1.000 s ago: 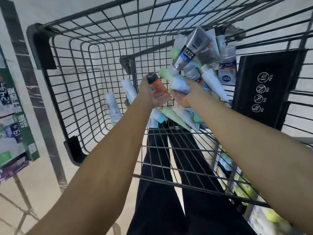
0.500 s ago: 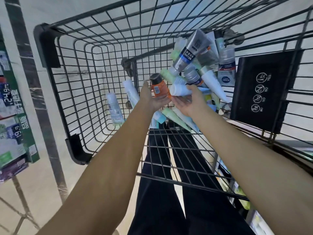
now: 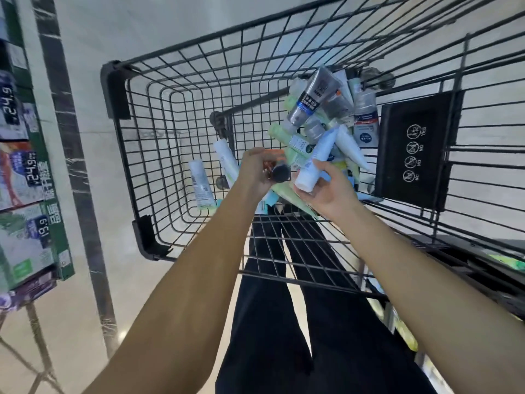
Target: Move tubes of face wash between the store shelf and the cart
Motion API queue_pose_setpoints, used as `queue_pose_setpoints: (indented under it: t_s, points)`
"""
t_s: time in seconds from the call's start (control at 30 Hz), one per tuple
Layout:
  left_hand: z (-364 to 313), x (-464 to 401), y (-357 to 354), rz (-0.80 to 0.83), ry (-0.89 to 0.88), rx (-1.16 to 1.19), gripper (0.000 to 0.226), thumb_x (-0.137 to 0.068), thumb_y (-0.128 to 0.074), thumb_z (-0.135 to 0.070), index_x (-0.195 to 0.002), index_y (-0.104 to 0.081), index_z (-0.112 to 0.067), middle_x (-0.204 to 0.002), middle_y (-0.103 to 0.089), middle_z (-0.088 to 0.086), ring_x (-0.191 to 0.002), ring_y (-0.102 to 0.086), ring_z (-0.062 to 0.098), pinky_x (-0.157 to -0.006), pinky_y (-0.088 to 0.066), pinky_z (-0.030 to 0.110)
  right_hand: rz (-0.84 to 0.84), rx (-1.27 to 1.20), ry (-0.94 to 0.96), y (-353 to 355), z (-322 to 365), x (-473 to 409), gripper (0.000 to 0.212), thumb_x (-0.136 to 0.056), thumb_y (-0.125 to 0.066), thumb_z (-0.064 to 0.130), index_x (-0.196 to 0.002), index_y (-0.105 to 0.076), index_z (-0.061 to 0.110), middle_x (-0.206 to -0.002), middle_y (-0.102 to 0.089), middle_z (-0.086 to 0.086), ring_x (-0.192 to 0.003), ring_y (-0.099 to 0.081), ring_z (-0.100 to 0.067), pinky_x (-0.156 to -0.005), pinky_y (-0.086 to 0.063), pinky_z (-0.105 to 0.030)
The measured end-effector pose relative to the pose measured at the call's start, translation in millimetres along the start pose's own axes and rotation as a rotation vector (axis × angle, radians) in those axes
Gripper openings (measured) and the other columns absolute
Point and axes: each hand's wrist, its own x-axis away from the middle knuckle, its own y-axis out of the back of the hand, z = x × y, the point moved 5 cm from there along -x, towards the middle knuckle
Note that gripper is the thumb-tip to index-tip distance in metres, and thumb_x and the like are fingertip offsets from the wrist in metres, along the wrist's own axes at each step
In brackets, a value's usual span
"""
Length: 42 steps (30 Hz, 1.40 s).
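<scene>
Both my arms reach into the black wire cart (image 3: 159,155). My left hand (image 3: 257,170) is shut on an orange tube with a dark cap (image 3: 277,170), the cap pointing toward me. My right hand (image 3: 331,191) grips a white and pale blue tube (image 3: 315,163) by its capped end. Behind them a pile of several face wash tubes leans in the cart's far right corner, topped by a grey tube (image 3: 311,99). Two white tubes (image 3: 200,184) lie apart at the cart's left.
A black sign panel (image 3: 413,149) with warning icons hangs on the cart's right wall. A display with price tags (image 3: 27,177) stands at the left edge. Green packages (image 3: 508,261) show at the lower right. My dark trousers and pale floor are below the cart.
Both hands have pulled back toward me and lifted their tubes off the pile. The orange tube has turned cap-first toward me. The view has shifted so the cart sits further right.
</scene>
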Motion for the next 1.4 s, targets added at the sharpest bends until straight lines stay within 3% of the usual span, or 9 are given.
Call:
queue_pose_setpoints:
  t_s: [0.13, 0.2, 0.33, 0.47, 0.73, 0.97, 1.1, 1.27, 1.4]
  points:
    - [-14.2, 48.8, -1.9, 0.057, -0.067, 0.03, 0.081, -0.082, -0.053, 0.02, -0.147, -0.04, -0.026, -0.132, -0.052, 0.023, -0.115, -0.063, 0.041, -0.094, -0.056, 0.061, 0.064, 0.167, 0.129, -16.3, 17.1, 41.7, 0.041, -0.088, -0.077, 0.011, -0.123, -0.057, 0.011, -0.127, -0.065, -0.023, -0.097, -0.068, -0.034, -0.07, -0.061, -0.044]
    - [-21.4, 80.8, -5.0, 0.128, -0.073, 0.021, 0.083, -0.08, -0.056, 0.019, -0.148, -0.038, -0.027, -0.131, -0.053, 0.024, -0.123, -0.059, 0.044, -0.104, -0.046, 0.068, 0.092, 0.223, 0.198, -25.9, 24.2, 70.8, 0.04, -0.088, -0.074, 0.003, -0.125, -0.057, 0.01, -0.112, -0.068, -0.018, -0.091, -0.071, -0.035, -0.066, -0.061, -0.041]
    - [-34.9, 158.8, -15.5, 0.291, -0.115, -0.072, 0.057, -0.082, -0.057, 0.01, -0.132, -0.052, -0.017, -0.141, -0.052, 0.026, -0.128, -0.055, 0.042, -0.11, -0.043, 0.064, 0.135, 0.387, 0.301, -40.6, 33.3, 134.4, 0.062, -0.082, -0.083, 0.01, -0.137, -0.053, 0.015, -0.13, -0.066, -0.016, -0.102, -0.069, -0.037, -0.067, -0.059, -0.039]
    - [-47.1, 238.6, -23.8, 0.384, -0.215, -0.102, 0.057, -0.073, -0.066, 0.002, -0.128, -0.057, -0.01, -0.128, -0.059, 0.025, -0.112, -0.057, 0.037, -0.087, -0.058, 0.046, 0.181, 0.417, 0.416, -48.2, 40.0, 198.4, 0.067, -0.074, -0.088, 0.011, -0.128, -0.052, 0.026, -0.119, -0.072, -0.012, -0.089, -0.069, -0.031, -0.085, -0.05, -0.051]
    - [-54.7, 331.3, -34.7, 0.598, -0.375, -0.263, 0.055, -0.073, -0.073, 0.01, -0.119, -0.062, -0.018, -0.117, -0.065, 0.03, -0.095, -0.068, 0.036, -0.079, -0.055, 0.043, 0.283, 0.32, 0.626, -38.1, 33.0, 313.1, 0.049, -0.091, -0.068, 0.001, -0.137, -0.054, 0.01, -0.097, -0.075, -0.012, -0.078, -0.071, -0.026, -0.064, -0.059, -0.037]
    - [-24.2, 359.5, -39.1, 0.825, -0.333, -0.669, 0.066, -0.079, -0.073, 0.01, -0.137, -0.052, -0.013, -0.124, -0.066, 0.03, -0.099, -0.07, 0.036, -0.073, -0.057, 0.042, 0.126, -0.015, 0.848, 37.6, -37.5, 369.9, 0.05, -0.084, -0.073, 0.0, -0.132, -0.058, 0.008, -0.104, -0.075, -0.017, -0.088, -0.073, -0.033, -0.085, -0.059, -0.053]
    - [25.9, 374.5, -27.6, 0.924, -0.318, -0.84, 0.051, -0.077, -0.074, 0.004, -0.126, -0.059, -0.004, -0.117, -0.065, 0.037, -0.099, -0.068, 0.04, -0.073, -0.056, 0.041, 0.046, -0.289, 0.911, 93.6, -105.7, 390.6, 0.043, -0.085, -0.066, -0.012, -0.123, -0.06, 0.008, -0.093, -0.075, -0.014, -0.076, -0.074, -0.032, -0.065, -0.061, -0.043]
    - [119.0, 405.8, -5.7, 1.062, -0.206, -1.004, 0.057, -0.071, -0.076, 0.009, -0.125, -0.058, 0.001, -0.102, -0.071, 0.025, -0.086, -0.071, 0.037, -0.067, -0.057, 0.039, -0.092, -0.524, 0.979, 173.2, -199.9, 406.6, 0.047, -0.085, -0.069, -0.01, -0.124, -0.06, 0.013, -0.101, -0.075, -0.018, -0.082, -0.074, -0.036, -0.073, -0.06, -0.049]
    - [205.8, 437.0, 17.5, 1.183, -0.094, -1.19, 0.061, -0.075, -0.079, 0.004, -0.132, -0.059, -0.001, -0.12, -0.067, 0.032, -0.095, -0.07, 0.039, -0.077, -0.056, 0.04, -0.162, -0.712, 1.057, 227.7, -278.0, 431.6, 0.063, -0.067, -0.081, 0.001, -0.126, -0.061, 0.015, -0.103, -0.074, -0.024, -0.083, -0.071, -0.039, -0.07, -0.061, -0.045]
